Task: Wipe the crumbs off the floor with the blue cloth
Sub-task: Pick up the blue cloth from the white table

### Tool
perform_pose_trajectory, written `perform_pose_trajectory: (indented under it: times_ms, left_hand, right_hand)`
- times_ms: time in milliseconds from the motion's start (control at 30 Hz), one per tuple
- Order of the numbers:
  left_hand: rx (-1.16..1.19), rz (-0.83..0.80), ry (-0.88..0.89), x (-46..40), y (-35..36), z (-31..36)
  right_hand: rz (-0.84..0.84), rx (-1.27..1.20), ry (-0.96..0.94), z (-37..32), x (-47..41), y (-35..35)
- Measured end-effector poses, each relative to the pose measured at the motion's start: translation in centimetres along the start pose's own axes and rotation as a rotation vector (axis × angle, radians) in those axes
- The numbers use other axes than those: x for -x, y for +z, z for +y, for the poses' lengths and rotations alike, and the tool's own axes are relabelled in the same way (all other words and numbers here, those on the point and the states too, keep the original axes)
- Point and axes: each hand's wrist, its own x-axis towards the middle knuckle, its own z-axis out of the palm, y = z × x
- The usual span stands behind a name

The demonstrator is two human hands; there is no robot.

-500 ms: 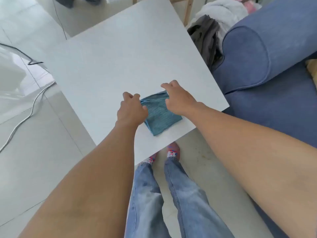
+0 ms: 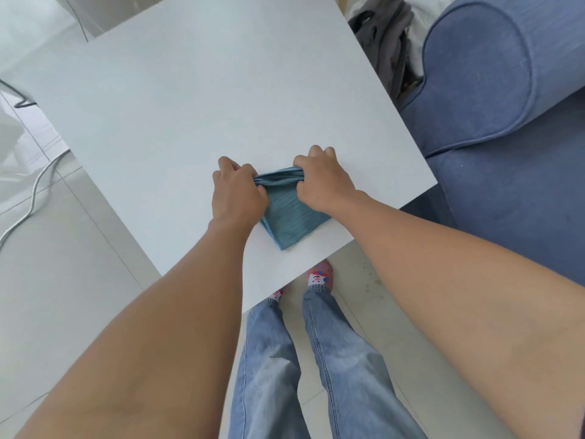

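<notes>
The blue cloth [image 2: 289, 213] lies folded near the front corner of the white table [image 2: 196, 99]. My left hand [image 2: 237, 194] grips the cloth's far left corner and my right hand [image 2: 323, 182] grips its far right corner. The far edge is bunched and lifted between the two hands, while the near corner still rests on the table. Small yellowish crumbs [image 2: 368, 282] speckle the pale tiled floor [image 2: 373, 318] to the right of my feet.
A blue sofa [image 2: 493, 99] stands close to the table's right side, with grey and white clothes [image 2: 389, 39] piled behind it. A white cable [image 2: 28, 198] runs over the floor on the left. My legs in jeans [image 2: 304, 369] stand under the table's front corner.
Both hands have closed on the cloth's far corners and pulled the far edge up into a bunch. Half a second ago the cloth lay flat with the hands resting on its sides.
</notes>
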Motion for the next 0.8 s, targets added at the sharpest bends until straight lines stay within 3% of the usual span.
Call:
perform_pose_trajectory:
  times_ms: [267,400,800]
  left_hand:
    - [-0.064,-0.286,0.094,-0.9,-2.9,0.4]
    - [-0.033,-0.354,0.192,-0.6,-4.1,2.3]
    - [0.082,-0.499,0.467,9.3,-7.0,17.9]
  right_hand:
    - [0.059,-0.260,0.094,0.9,2.6,-1.1]
    - [0.068,-0.348,0.082,1.8,5.7,-2.6]
    - [0.384,-0.700,0.382,6.6,22.5,-10.3]
